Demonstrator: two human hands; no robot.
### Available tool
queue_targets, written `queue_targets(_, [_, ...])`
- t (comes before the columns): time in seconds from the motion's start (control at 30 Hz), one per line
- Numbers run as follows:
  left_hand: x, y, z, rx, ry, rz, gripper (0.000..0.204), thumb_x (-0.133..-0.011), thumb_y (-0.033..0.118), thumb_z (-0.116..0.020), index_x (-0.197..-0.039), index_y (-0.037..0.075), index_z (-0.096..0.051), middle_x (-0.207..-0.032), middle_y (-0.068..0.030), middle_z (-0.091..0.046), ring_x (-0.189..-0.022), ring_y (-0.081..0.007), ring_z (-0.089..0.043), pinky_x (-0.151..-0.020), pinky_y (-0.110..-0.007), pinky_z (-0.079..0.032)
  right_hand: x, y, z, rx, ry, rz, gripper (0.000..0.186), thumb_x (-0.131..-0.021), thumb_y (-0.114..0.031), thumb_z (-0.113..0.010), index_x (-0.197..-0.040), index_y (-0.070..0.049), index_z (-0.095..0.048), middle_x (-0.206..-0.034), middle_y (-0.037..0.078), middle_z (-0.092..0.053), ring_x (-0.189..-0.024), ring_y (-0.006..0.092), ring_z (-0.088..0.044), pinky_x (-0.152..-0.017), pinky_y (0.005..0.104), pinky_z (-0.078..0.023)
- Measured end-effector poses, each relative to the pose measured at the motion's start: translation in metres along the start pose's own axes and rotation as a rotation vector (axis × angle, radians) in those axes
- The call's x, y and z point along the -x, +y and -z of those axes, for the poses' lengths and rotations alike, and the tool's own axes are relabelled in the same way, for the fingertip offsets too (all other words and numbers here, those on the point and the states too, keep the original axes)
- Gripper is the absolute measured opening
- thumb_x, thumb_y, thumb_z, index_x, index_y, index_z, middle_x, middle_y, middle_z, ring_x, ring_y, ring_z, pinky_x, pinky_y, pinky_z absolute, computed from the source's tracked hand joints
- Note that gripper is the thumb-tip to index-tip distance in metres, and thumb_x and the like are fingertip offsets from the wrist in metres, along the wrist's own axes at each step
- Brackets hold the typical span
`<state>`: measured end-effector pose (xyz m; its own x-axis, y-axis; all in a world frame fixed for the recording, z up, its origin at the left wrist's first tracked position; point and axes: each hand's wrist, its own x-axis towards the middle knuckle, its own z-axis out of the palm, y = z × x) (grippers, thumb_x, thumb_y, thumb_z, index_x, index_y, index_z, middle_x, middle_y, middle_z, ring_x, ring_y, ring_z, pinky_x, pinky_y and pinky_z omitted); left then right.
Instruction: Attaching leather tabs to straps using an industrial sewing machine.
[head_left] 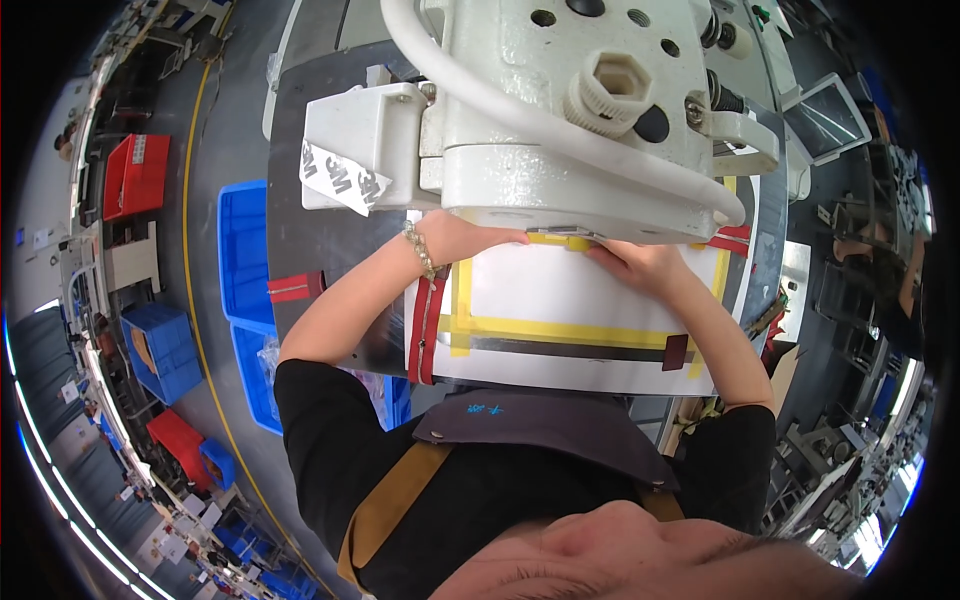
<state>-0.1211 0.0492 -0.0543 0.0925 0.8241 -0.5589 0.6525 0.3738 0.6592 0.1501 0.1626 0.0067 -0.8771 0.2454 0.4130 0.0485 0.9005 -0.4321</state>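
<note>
A white sewing-type machine head [560, 170] overhangs both hands. My left hand [462, 240], wrist beaded, reaches under its front edge from the left. The thumb stretches toward a small yellow piece [560, 241]; the other fingers are hidden. My right hand [645, 268] comes from the right, its visible fingers drawn together at the yellow piece's other end. Whether they grip anything is hidden. Both hands lie over a white sheet [570, 290] edged with yellow tape [545, 330]. A red zipper strip [426, 325] runs down beside my left wrist.
Another red zipper strip [295, 287] lies on the dark table [350, 265] at the left. A dark red patch [676, 352] sits on the sheet's near right. Blue bins [247, 260] stand beyond the table's left edge. A thick white cable [560, 120] crosses the machine.
</note>
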Motion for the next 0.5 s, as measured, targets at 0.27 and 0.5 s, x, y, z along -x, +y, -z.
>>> queue_targets(0.27, [0.010,0.032,0.016,0.126,0.091,-0.253,0.049,-0.077,0.034,-0.077,-0.114,0.005,-0.063,-0.113,-0.0108,-0.065,-0.104,-0.0206,-0.061,-0.092,-0.033,-0.048,-0.001,-0.001,0.000,0.004,0.020,-0.001,0.021,-0.071,-0.010,-0.074,-0.081,-0.001,-0.059,-0.090,0.010,-0.061,-0.091,0.0281,-0.060,-0.078,0.0393,-0.049])
queue_targets(0.5, [0.019,0.051,0.032,0.063,0.037,-0.315,0.054,-0.078,0.040,-0.075,-0.118,0.006,-0.062,-0.118,-0.0107,-0.064,-0.108,-0.0215,-0.060,-0.094,-0.034,-0.047,0.000,-0.001,-0.001,-0.016,0.014,-0.011,0.024,-0.071,-0.009,-0.074,-0.092,-0.002,-0.063,-0.094,0.008,-0.062,-0.092,0.0280,-0.060,-0.080,0.0394,-0.049])
